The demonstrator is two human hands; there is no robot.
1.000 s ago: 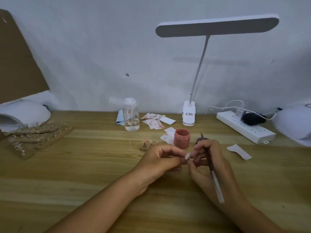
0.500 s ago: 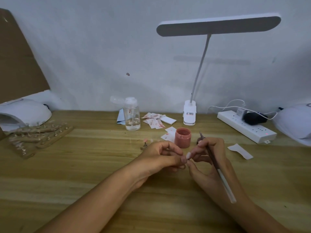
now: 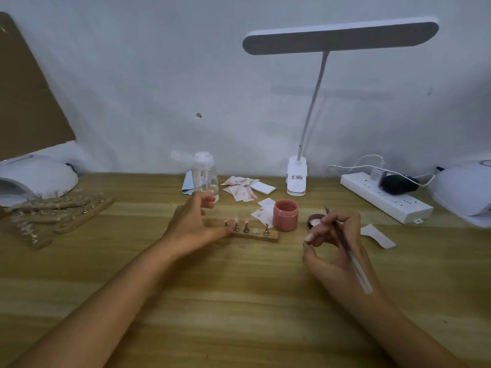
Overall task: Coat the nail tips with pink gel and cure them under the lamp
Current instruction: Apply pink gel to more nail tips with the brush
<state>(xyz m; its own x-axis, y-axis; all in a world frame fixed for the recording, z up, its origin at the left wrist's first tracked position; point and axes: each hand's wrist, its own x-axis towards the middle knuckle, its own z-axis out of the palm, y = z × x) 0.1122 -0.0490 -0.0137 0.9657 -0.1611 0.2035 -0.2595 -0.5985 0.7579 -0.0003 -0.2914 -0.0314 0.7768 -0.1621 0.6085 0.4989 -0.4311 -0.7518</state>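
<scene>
Right hand (image 3: 337, 251): fingers curled round a brush (image 3: 354, 261), handle lying across the palm, bristle end pointing to 11 o'clock. Thumb and forefinger also pinch a small pale piece (image 3: 307, 239), probably a nail tip on its peg, but it is too blurred to confirm.

Left hand (image 3: 191, 224): loosely open, fingers half curled, holding nothing. Thumb reaches to the left end of the nail tip stand (image 3: 256, 235); I cannot tell whether they touch.

Stand: a short wooden strip flat on the worktop (image 3: 239, 301), between the two hands, at 9 o'clock from the right hand. Upright metal pegs on it. Three pegs at the left carry pinkish nail tips (image 3: 236, 220). One bare peg stands near the right end, with a small round disc just left of it.

Pink gel jar (image 3: 285, 215): open, upright, just beyond the right end of the stand at 1 o'clock. Its lid (image 3: 314, 219) lies beside it, partly behind the right fingers.

Farther out:
- 12 o'clock of the stand: stained paper wipes (image 3: 240, 187) and a clear pump bottle (image 3: 205, 179).
- 12 o'clock of the jar: clip base of the white desk lamp (image 3: 297, 179), head over the worktop.
- 2 o'clock: white power strip (image 3: 385, 199) with plugs in it, then a white curing lamp (image 3: 465, 193) at the right edge.
- 3 o'clock of the right hand: paper scrap (image 3: 378, 236).
- 9 to 10 o'clock, well apart: more wooden peg strips (image 3: 61, 212), a second curing lamp (image 3: 34, 177), cardboard (image 3: 26, 96) against the wall.
</scene>
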